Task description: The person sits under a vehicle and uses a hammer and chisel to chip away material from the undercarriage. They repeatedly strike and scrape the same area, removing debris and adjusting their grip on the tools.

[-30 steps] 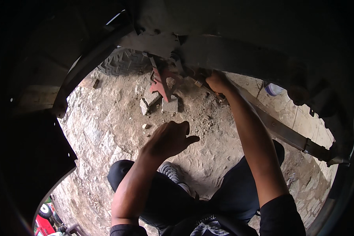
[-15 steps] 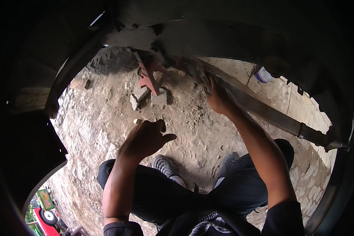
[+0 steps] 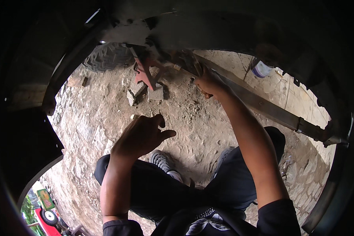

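My right hand (image 3: pixel 209 82) is raised under the dark vehicle body, its fingers curled round a narrow greyish-brown piece (image 3: pixel 198 66) whose kind I cannot make out. This piece is beside the near end of a long metal beam (image 3: pixel 269 109) that slants down to the right. My left hand (image 3: pixel 139 133) hangs above the dirt in front of my left knee, holding nothing, with the thumb apart from the bent fingers. Beyond it a red metal stand (image 3: pixel 145 72) rises from grey blocks (image 3: pixel 156 92) to the dark underside.
Dark body panels (image 3: pixel 208 33) arch over and around me. Behind the stand lies a knobbly tyre (image 3: pixel 108 57), with a wooden block (image 3: pixel 77 81) near it. A white-and-purple bucket (image 3: pixel 260 68) stands at the far right. The ground (image 3: pixel 88 129) is rough and stony.
My right hand has shifted a little up and left along with the piece it grips. My left hand has moved slightly left, and the whole view has shifted a bit.
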The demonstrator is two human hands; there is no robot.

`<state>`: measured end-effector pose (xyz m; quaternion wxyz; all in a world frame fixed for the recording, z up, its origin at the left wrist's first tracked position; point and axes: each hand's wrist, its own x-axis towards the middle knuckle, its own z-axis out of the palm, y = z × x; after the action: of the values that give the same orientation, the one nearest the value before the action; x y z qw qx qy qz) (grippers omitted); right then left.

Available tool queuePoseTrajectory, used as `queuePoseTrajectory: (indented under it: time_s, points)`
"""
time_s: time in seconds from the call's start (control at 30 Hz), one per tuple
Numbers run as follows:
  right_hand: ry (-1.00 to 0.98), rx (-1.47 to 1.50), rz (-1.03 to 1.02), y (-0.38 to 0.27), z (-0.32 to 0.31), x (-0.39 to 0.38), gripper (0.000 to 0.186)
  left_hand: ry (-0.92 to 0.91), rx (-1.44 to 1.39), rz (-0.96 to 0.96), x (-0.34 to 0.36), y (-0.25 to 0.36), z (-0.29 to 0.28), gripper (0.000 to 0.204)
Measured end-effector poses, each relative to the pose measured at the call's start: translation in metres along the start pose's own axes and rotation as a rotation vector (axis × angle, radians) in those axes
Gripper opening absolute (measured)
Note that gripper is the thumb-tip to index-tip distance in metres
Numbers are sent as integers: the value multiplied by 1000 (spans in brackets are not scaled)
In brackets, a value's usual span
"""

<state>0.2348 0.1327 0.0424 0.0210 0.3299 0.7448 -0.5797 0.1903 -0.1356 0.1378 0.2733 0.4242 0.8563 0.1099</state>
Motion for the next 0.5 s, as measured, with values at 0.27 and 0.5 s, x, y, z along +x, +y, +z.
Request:
queuePoseTrajectory:
  time_s: [0.27,0.5]
  points:
    - [56,-90,-45,4,-10,4,78,10,-22,18,9,-6,0,48]
    - [377,-517,-247,13,-37,21,81,-33,-43,-107,8,-9,-8,47]
